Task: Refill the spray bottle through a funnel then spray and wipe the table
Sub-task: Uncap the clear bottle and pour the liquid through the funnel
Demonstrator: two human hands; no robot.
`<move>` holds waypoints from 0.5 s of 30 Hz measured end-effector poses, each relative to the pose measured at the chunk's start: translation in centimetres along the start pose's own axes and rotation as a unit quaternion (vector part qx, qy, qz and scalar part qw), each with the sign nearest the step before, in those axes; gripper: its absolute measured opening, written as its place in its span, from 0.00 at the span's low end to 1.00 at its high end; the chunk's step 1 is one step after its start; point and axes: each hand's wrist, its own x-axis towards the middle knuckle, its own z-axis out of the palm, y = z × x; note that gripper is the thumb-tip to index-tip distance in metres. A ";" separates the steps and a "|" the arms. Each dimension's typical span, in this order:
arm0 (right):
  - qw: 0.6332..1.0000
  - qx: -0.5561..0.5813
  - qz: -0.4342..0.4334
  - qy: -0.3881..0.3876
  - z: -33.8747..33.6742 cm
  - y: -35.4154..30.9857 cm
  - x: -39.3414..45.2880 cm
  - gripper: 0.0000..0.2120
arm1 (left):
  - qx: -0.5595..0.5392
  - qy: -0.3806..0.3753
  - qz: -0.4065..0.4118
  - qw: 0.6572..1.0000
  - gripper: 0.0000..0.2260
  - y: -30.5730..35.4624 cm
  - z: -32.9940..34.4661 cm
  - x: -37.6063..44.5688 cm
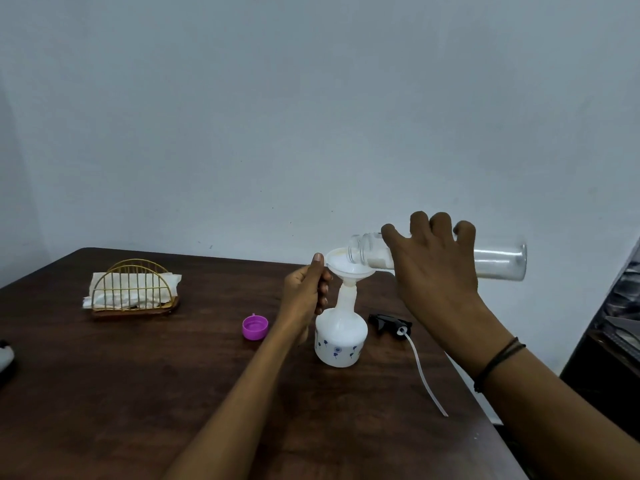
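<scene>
Right hand (434, 268), right of centre: grip wrapped over a clear plastic bottle (491, 259), fingers curled across its top, bottle tipped almost level with its base toward the right edge and its open mouth just over the bowl of a white funnel (348, 266). A little pale liquid lying along the lower side near the neck. Thin dark cords round the right wrist.

Left hand (306, 289), centre of the frame: grip pinching the left rim of the funnel, thumb up against the rim, other fingers curled beneath beside the spout. Funnel spout seated in the neck of a white spray bottle (341, 336), upright on the dark wooden table (138, 393), small blue flower prints low on its body.

Just right of the spray bottle, flat on the table: black trigger spray head (389, 323) with its white dip tube trailing toward the lower right. Just left, near the left forearm: purple cap (255, 327), open side up. Farther out, left of the frame: gold wire napkin holder (135, 285) holding white tissues. Behind, a plain pale wall (311, 116).
</scene>
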 end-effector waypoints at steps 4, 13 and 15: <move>0.999 0.011 0.030 -0.005 0.1 0.1 -1.0 0.22 | -0.004 0.000 0.000 1.000 0.20 -0.1 -0.2 0.1; 0.963 0.207 0.097 -0.139 -0.5 -1.1 -2.7 0.23 | 0.000 0.007 0.012 1.000 0.19 -0.5 -0.7 0.1; 0.946 0.267 0.122 -0.140 -0.4 -1.7 -3.2 0.22 | 0.004 0.007 0.013 1.000 0.19 -0.6 -1.0 0.1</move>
